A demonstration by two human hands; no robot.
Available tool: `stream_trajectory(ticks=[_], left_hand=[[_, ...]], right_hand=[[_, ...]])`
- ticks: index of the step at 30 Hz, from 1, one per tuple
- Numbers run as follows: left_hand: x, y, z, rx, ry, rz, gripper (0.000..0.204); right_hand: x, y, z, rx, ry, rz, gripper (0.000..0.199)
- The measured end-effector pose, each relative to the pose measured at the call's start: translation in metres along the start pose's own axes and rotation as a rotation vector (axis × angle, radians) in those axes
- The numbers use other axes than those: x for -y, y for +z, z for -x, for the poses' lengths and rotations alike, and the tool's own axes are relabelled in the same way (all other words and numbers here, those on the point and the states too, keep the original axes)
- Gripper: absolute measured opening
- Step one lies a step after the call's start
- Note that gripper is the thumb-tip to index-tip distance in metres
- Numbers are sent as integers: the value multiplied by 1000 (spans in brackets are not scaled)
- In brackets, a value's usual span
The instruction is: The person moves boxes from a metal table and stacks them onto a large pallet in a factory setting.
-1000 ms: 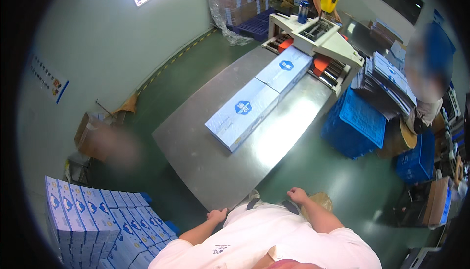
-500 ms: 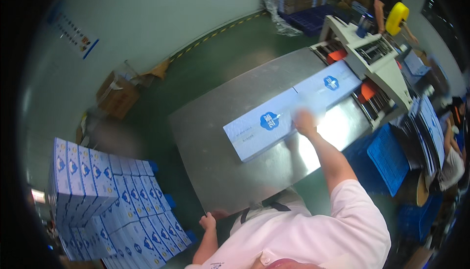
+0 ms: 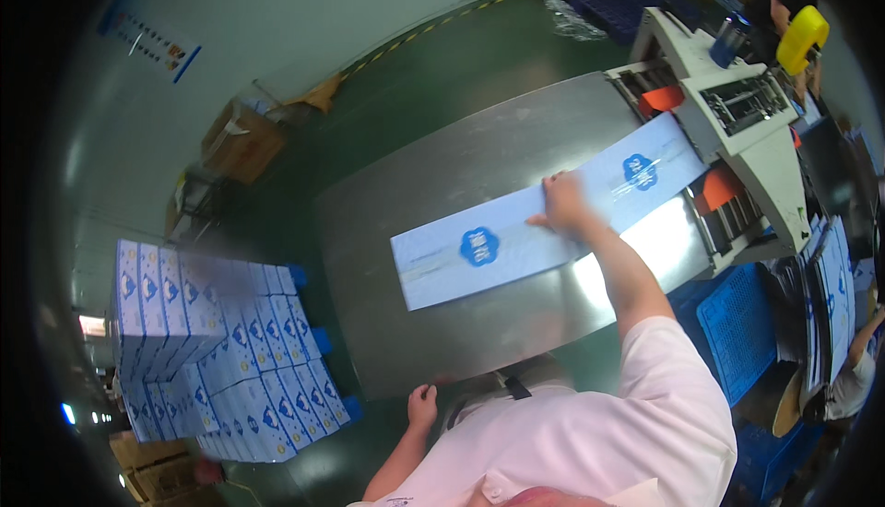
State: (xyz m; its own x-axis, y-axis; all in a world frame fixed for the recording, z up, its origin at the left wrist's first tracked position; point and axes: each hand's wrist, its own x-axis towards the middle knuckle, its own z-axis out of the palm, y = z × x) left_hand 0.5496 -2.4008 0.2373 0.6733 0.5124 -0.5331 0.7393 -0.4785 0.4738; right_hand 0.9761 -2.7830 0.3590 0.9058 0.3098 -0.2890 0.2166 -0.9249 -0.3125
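Our right hand (image 3: pixel 562 205) presses flat, fingers spread, on the near box (image 3: pixel 489 247) mid-counter (image 3: pixel 442 166), beside the sealing machine (image 3: pixel 737 111). Our left hand (image 3: pixel 422 407), loosely curled, grips the counter edge. Pushing off-centre could skew the box.

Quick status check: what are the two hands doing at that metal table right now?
Right hand flat on the near blue-and-white box, beside the far box. Left hand at the table edge, empty. Nothing blocking the boxes.

One head-worn fisheye view: the steel table (image 3: pixel 442 323) is seen steeply from above, near, edges bent.
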Motion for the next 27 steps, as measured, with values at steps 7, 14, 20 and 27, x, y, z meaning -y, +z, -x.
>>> stream_trajectory(ticks=[7, 14, 20, 27], left_hand=[[-166, 9, -56, 148, -196, 601, 52], [-176, 24, -91, -83, 11, 259, 80], [-174, 18, -96, -99, -11, 204, 83], [-183, -15, -149, -76, 185, 156, 93]], right_hand=[[-48, 108, 160, -203, -375, -99, 76], [-177, 95, 200, -922, 783, -145, 59], [-150, 81, 166, -561, 623, -717, 69], [-54, 95, 112, -329, 209, -829, 64]])
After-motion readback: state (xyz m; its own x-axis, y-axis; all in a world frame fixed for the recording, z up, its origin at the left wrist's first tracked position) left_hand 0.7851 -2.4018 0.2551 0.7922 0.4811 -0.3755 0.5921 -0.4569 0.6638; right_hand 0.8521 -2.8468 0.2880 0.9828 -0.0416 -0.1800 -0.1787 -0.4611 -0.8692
